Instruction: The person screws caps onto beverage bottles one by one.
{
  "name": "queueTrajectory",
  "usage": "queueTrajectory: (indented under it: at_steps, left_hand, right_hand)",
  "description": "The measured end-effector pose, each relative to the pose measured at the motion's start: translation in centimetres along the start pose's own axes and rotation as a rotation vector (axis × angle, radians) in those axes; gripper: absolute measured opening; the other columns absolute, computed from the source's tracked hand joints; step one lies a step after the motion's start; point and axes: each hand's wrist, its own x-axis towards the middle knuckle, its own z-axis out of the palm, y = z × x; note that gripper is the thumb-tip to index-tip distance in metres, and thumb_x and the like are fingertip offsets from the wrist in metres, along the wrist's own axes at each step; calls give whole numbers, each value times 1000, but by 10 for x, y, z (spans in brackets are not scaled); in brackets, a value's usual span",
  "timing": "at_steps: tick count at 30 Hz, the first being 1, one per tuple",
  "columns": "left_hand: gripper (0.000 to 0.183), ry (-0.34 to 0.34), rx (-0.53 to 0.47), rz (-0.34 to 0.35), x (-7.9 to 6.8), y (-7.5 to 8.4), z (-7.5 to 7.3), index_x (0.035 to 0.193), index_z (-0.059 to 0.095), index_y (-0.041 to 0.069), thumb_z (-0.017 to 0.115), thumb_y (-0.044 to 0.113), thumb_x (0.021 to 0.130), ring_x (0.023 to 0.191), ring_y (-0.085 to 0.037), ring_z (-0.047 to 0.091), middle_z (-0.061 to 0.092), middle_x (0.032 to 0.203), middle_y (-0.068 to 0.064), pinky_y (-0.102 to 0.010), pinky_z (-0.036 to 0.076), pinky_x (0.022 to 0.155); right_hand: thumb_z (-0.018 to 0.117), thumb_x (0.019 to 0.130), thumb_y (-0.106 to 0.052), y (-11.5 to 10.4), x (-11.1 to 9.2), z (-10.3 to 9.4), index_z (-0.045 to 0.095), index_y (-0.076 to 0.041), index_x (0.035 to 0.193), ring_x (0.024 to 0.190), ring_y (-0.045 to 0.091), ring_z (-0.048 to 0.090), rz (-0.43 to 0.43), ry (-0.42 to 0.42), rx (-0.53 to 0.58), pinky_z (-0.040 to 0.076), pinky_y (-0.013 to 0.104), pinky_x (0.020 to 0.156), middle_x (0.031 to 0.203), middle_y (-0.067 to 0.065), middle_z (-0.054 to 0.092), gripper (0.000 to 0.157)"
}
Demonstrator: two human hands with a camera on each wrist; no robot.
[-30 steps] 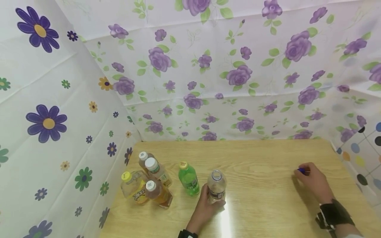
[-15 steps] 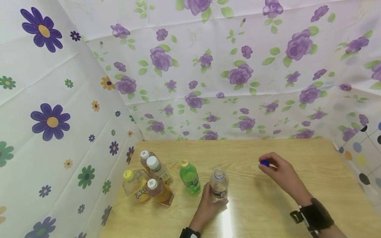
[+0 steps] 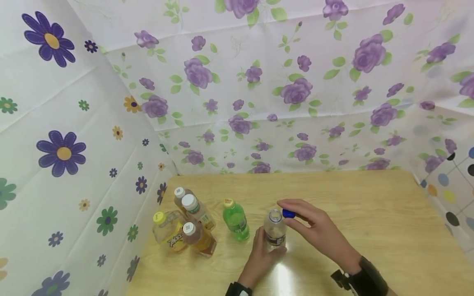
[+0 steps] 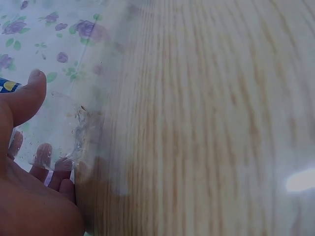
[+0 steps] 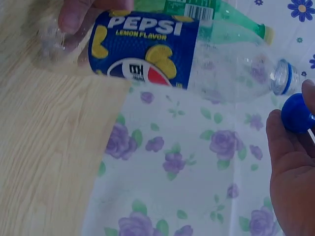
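Observation:
A clear Pepsi bottle [image 3: 275, 230] with a dark blue lemon-flavor label [image 5: 145, 51] stands upright and uncapped on the table. My left hand [image 3: 259, 257] grips it low down, thumb on one side and fingers on the other; the left wrist view shows the fingers through the clear base. Between thumb and fingers, my right hand [image 3: 318, 228] pinches a blue bottle cap [image 3: 288, 213]. The cap is just to the right of the open bottle mouth [image 3: 275, 215], apart from it, as the right wrist view also shows.
A green bottle [image 3: 236, 222] with a yellow cap stands left of the Pepsi bottle. Several capped bottles cluster further left, among them a yellow-capped one [image 3: 164, 230] and a brown drink bottle [image 3: 200, 240]. Flowered sheets [image 3: 237, 82] hang behind the wooden table [image 3: 370, 213].
My right hand has carried the blue cap leftward from the table's right side to beside the bottle mouth. My left hand still holds the bottle in about the same spot.

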Motion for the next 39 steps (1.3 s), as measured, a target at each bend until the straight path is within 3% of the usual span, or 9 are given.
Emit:
queueTrajectory:
  at_steps: [11, 17, 22, 28, 33, 39]
  left_hand:
    - [74, 9, 12, 21, 2, -1, 0, 154, 40, 38, 81, 46, 93, 149, -38, 36, 39, 156, -2, -76, 28, 115]
    - [71, -4, -9, 48, 3, -2, 2, 152, 41, 41, 82, 42, 93, 144, -32, 40, 41, 151, 2, -72, 32, 115]
    - [72, 1, 14, 65, 3, -3, 3, 151, 41, 40, 82, 42, 92, 144, -34, 40, 42, 150, 1, -72, 33, 114]
    - [74, 4, 7, 48, 3, -4, 2, 153, 40, 41, 82, 41, 92, 146, -34, 38, 41, 153, 1, -73, 30, 116]
    - [71, -6, -5, 41, 4, -5, 2, 151, 41, 42, 82, 41, 93, 145, -32, 38, 42, 151, 2, -73, 31, 115]
    - [72, 1, 6, 38, 3, -3, 1, 152, 41, 43, 81, 41, 93, 146, -33, 38, 41, 152, 3, -75, 30, 114]
  right_hand:
    - [72, 92, 17, -2, 7, 10, 67, -3, 141, 134, 29, 59, -157, 75, 44, 54, 35, 103, 145, 14, 62, 53]
    - [79, 88, 13, -4, 7, 17, 72, -5, 135, 133, 28, 60, -215, 61, -87, 55, 28, 100, 144, 12, 63, 51]
    - [79, 87, 15, -2, 5, 17, 71, -5, 136, 131, 29, 62, -222, 42, -110, 56, 27, 99, 145, 12, 62, 53]
    - [73, 94, 13, -3, 7, 16, 64, -6, 146, 135, 28, 59, -201, -13, -160, 53, 27, 103, 151, 11, 58, 56]
    - [66, 97, 14, -1, 8, 19, 57, -2, 152, 137, 29, 57, -238, -47, -213, 51, 25, 105, 154, 13, 54, 57]
    - [69, 98, 10, -1, 11, 18, 59, -4, 150, 130, 26, 62, -265, -39, -226, 54, 24, 100, 151, 10, 57, 55]
